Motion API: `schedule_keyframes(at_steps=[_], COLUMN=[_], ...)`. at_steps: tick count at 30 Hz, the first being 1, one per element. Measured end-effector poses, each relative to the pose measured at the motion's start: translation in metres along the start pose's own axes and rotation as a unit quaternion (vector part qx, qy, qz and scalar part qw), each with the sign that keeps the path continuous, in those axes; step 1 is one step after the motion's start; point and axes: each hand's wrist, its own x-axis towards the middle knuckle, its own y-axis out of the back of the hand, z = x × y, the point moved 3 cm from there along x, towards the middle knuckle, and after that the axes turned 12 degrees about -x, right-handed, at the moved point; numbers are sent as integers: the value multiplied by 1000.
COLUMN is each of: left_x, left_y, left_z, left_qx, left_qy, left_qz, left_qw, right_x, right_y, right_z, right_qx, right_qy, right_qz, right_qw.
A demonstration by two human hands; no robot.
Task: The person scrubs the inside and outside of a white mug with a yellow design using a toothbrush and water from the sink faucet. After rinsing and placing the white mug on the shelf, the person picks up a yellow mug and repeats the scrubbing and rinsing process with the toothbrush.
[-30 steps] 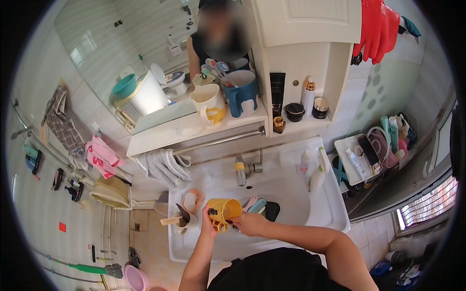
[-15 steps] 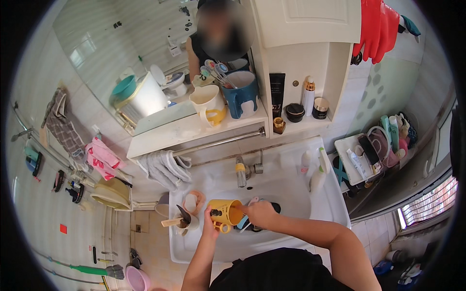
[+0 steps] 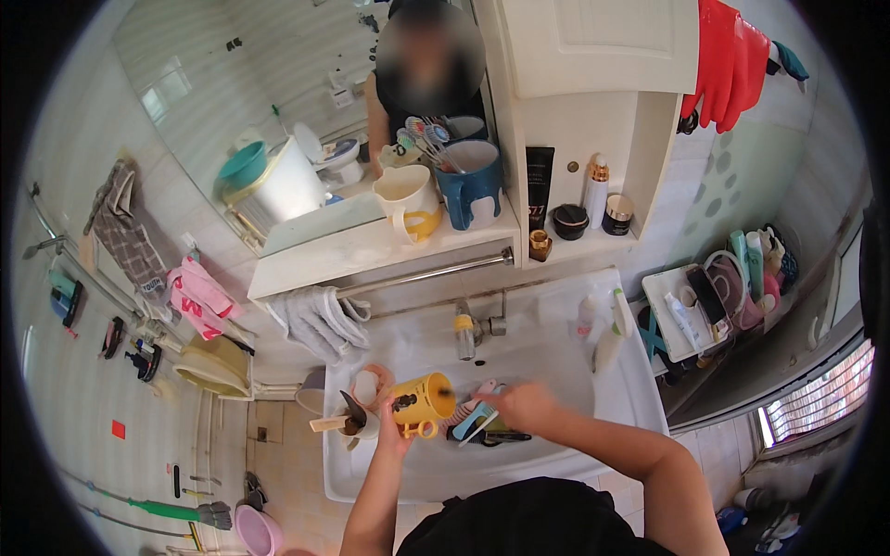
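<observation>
A yellow mug [image 3: 415, 404] with a dark printed figure is tilted over the near left of the white sink [image 3: 565, 371]. My left hand [image 3: 397, 434] is closed round its base end; its mouth faces right and a dark patch shows inside. Slightly blurred, my right hand [image 3: 521, 406] is just right of the mug, over a small heap in the basin. In that heap lie a light blue comb-like piece [image 3: 477, 423], a pink-and-grey striped item [image 3: 459, 426] and dark items [image 3: 510, 435]. Whether the right fingers hold anything is unclear.
On the sink's left rim stand a white cup [image 3: 364, 428] with a wooden handle and pink-rimmed cups [image 3: 369, 382]. The faucet [image 3: 466, 338] and a spray bottle [image 3: 612, 341] are farther back. A ledge above holds a blue mug [image 3: 473, 190] with toothbrushes.
My right hand has drawn back from the mug's mouth, moving right. The mug has tipped slightly in my left hand, and more of the heap in the basin shows.
</observation>
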Motion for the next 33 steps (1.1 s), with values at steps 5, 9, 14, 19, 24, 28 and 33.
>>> schedule_keyframes(at_steps=[5, 9, 14, 19, 24, 28, 33], left_x=[13, 6, -5, -7, 5, -4, -6], left_y=[11, -3, -9, -13, -13, -23, -26], left_z=[-12, -7, -9, -13, -18, -21, -25], left_qx=[-27, -72, -55, -104, -113, -139, -160], left_qy=[19, 125, 165, 91, 25, 30, -18], left_qz=[19, -53, -72, -68, -71, -77, -51], left_qw=[999, 988, 982, 988, 991, 987, 986], right_x=[-4, 3, -2, 5, 28, 36, 38], right_y=[5, 33, 32, 36, 6, 4, 3], right_z=[-11, -10, -41, -65, -69, -65, -69], right_qx=[5, -54, -61, 16, 3, -49, -110], right_qy=[23, 63, 41, 34, 74, 23, -27], right_qz=[-29, 90, 17, -51, -69, -25, -102], right_qw=[999, 992, 997, 998, 995, 998, 988])
